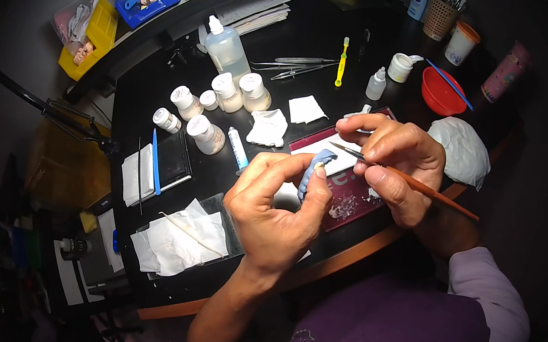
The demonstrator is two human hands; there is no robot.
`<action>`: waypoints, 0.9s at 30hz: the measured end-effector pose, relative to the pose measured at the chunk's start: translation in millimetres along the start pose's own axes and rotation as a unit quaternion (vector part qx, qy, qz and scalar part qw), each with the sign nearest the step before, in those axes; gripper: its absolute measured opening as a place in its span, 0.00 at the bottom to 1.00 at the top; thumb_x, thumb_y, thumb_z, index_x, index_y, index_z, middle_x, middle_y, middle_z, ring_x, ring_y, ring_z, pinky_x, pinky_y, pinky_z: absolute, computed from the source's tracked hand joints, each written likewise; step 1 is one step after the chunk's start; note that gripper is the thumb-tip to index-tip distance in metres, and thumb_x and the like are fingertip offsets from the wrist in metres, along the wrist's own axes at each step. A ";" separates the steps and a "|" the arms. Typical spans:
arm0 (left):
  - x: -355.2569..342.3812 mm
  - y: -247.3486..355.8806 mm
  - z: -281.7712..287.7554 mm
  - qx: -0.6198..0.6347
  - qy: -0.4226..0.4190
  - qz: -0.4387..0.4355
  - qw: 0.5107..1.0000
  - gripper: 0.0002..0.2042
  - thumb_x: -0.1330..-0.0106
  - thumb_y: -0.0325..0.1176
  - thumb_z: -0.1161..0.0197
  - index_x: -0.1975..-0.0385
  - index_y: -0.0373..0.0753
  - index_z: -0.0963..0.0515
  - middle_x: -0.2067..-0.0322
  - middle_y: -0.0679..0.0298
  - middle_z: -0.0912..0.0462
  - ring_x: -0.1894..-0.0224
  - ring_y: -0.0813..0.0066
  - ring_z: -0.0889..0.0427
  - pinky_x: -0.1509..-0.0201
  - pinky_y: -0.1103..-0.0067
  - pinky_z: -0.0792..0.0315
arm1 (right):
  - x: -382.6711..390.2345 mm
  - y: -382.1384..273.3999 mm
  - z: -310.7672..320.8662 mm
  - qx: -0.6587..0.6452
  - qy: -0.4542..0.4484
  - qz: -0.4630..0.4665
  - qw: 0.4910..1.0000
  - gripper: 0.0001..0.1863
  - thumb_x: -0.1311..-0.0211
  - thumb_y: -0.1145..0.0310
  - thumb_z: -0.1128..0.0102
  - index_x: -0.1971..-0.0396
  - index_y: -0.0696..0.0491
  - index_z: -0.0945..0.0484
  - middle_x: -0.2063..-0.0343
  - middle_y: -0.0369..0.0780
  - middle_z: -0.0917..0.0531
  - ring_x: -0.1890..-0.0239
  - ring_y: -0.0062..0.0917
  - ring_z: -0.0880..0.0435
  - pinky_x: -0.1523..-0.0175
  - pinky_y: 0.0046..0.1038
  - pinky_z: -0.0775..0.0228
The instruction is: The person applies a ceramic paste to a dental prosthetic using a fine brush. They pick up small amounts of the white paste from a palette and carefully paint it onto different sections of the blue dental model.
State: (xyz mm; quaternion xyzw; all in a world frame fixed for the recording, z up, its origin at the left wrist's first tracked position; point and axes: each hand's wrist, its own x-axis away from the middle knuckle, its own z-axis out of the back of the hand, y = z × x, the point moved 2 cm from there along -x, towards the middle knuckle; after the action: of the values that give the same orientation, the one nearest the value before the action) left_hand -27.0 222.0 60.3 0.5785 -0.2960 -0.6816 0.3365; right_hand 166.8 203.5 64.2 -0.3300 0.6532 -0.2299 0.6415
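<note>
Between the thumb and fingers of my left hand (266, 209) is a blue-grey dental model (306, 178) with an ivory tooth piece on it. My right hand (402, 160) grips a fine brush (441, 198) with a reddish-brown handle, its dark tip pointing at the model with a small gap between. Both hands are raised above a dark red tray (358, 210) that carries a white pad and some pale crumbs. A syringe (237, 147) with a blue label lies just beyond my left hand. The fingers hide part of the model.
Several white-lidded powder jars (205, 134) stand at the back left beside a clear squeeze bottle (226, 51). Tissues (180, 239) with a thin stick lie at the left. Tweezers (303, 68), a yellow toothbrush (342, 62), a red bowl (441, 92) and a crumpled white bag (460, 153) lie beyond and right.
</note>
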 end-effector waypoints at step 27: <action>3.3 2.1 -0.7 -0.104 0.008 -0.082 0.991 0.12 0.47 0.24 0.22 0.62 0.33 0.11 0.72 0.63 0.17 0.75 0.80 0.22 0.74 0.82 0.31 | 0.3 -1.1 -6.5 0.103 0.011 0.056 0.993 0.06 0.52 0.83 0.36 0.72 0.59 0.20 0.78 0.41 0.15 0.63 0.36 0.07 0.62 0.26 0.17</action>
State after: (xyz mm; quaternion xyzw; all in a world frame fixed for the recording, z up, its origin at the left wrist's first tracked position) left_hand -26.4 218.1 59.8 0.5677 -0.1724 -0.7294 0.3405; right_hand 160.6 201.8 65.2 -0.2226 0.6504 -0.2637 0.6767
